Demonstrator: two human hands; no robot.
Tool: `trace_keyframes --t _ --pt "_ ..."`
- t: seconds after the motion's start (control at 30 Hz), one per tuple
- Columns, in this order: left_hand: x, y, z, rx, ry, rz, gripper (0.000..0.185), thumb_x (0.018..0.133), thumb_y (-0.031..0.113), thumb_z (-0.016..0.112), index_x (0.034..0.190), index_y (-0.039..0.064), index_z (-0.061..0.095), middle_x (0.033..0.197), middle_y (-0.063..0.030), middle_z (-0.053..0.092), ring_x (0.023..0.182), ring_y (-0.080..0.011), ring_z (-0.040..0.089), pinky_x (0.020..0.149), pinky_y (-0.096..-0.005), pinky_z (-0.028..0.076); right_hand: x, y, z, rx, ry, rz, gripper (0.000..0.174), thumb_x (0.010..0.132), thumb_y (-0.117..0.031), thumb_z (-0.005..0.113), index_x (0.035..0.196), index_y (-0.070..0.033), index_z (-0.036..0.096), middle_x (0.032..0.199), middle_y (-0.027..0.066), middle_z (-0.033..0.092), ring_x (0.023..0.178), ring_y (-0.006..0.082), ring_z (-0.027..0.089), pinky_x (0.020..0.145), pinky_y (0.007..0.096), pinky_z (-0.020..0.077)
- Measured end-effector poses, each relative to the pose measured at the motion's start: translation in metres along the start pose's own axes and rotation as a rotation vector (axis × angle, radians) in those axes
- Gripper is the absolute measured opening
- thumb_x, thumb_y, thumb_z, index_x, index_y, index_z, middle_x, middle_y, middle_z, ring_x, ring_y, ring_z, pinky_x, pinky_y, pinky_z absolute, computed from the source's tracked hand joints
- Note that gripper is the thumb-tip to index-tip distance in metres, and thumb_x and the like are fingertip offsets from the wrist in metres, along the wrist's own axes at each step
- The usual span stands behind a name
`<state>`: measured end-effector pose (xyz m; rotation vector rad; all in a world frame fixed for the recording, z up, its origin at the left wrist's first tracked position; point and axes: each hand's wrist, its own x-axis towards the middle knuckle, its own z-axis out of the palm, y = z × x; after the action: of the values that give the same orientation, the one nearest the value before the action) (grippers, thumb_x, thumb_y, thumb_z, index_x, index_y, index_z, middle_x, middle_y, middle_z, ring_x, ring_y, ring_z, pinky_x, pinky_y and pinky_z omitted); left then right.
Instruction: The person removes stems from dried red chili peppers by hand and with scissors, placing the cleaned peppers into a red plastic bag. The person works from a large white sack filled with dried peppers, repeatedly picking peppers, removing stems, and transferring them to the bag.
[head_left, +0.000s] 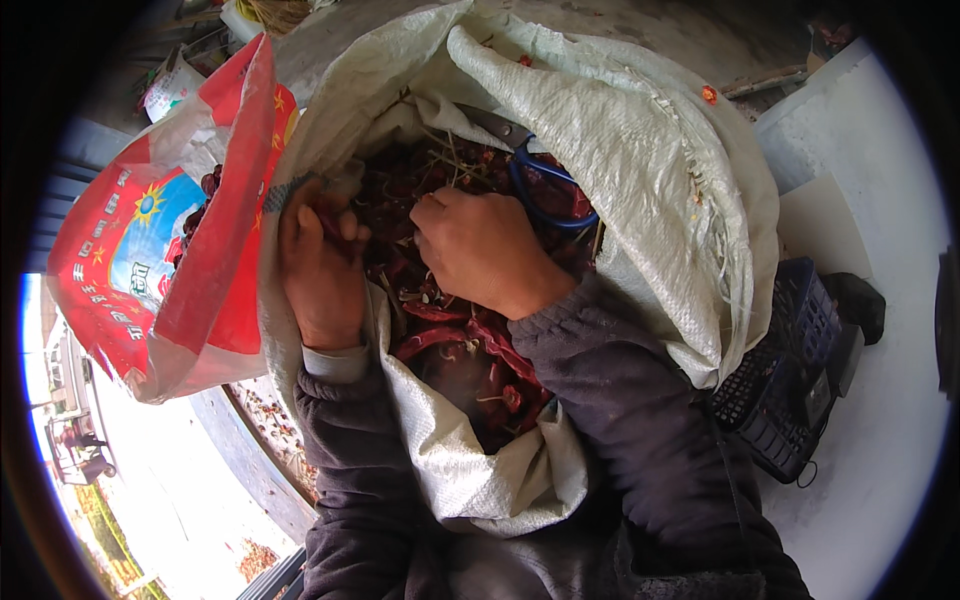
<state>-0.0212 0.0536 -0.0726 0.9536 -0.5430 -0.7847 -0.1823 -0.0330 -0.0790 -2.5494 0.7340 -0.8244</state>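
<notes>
A white woven sack (645, 150) stands open before me, its rim rolled outward, with dried red chili peppers (435, 322) inside. My left hand (322, 262) is at the sack's left inner side, fingers curled round a dark red dried chili (334, 221). Over the middle of the peppers is my right hand (480, 247), its thumb and fingertips pinched together; whether something small is between them cannot be told. Scissors with blue handles (559, 217) lie on the peppers beyond my right hand, blades partly under the sack's fold. Thin dry stems (457, 161) lie near them.
A red and clear printed plastic bag (217, 277) holding dark dried pods is close on the left. Dark plastic baskets (772, 405) stand at the right beside a pale surface (885, 420). Behind the bag is a white container (171, 86). Scattered bits lie on the floor at lower left.
</notes>
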Motion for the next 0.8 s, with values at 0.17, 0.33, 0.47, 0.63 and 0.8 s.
trace_keyframes --t 0.17,0.33,0.47,0.63,0.8 --pt "0.005 -0.005 -0.008 0.025 -0.009 0.003 0.026 0.105 0.032 0.057 0.108 0.007 0.064 0.088 -0.0023 0.059 0.069 -0.0117 0.045 0.062 -0.0272 0.036 0.011 0.006 -0.002 0.58 0.3 0.163 0.009 0.09 -0.009 0.07 0.092 -0.003 0.064 0.078 0.0042 0.064 0.063 0.0199 0.062 0.058 0.0356 0.0502" --pt "-0.002 0.005 -0.01 0.378 -0.243 -0.161 0.038 0.106 0.036 0.052 0.091 0.005 0.068 0.072 0.001 0.057 0.054 -0.006 0.037 0.05 -0.0246 0.025 0.014 0.003 -0.013 1.188 0.205 0.488 0.011 0.093 -0.008 0.073 0.1 -0.003 0.066 0.08 -0.0013 0.063 0.071 0.0053 0.059 0.062 0.0223 0.0483" --pt "-0.007 0.007 0.003 0.48 -0.246 -0.166 0.033 0.105 0.03 0.056 0.106 0.002 0.071 0.071 0.0039 0.055 0.055 -0.0019 0.037 0.048 -0.0221 0.023 0.012 -0.008 -0.005 0.916 0.308 0.218 0.011 0.091 -0.002 0.072 0.099 -0.001 0.065 0.084 0.0016 0.068 0.076 0.0073 0.063 0.067 0.0243 0.0521" --pt "-0.007 0.006 0.006 0.422 -0.174 -0.22 0.03 0.101 0.018 0.061 0.125 0.002 0.067 0.08 0.0022 0.063 0.057 -0.0022 0.042 0.05 -0.0195 0.029 0.007 -0.012 0.005 0.668 0.306 -0.018 0.017 0.087 0.001 0.074 0.101 -0.002 0.066 0.088 0.0098 0.071 0.078 0.0165 0.07 0.07 0.0291 0.0548" --pt "-0.002 -0.001 -0.001 0.257 -0.07 -0.171 0.033 0.096 0.007 0.063 0.129 0.001 0.063 0.103 -0.0054 0.072 0.067 -0.0034 0.052 0.054 -0.0194 0.036 0.009 -0.013 0.009 0.559 0.356 -0.036 0.019 0.085 -0.003 0.078 0.102 -0.001 0.07 0.096 0.0138 0.074 0.083 0.0242 0.074 0.072 0.0309 0.0569"
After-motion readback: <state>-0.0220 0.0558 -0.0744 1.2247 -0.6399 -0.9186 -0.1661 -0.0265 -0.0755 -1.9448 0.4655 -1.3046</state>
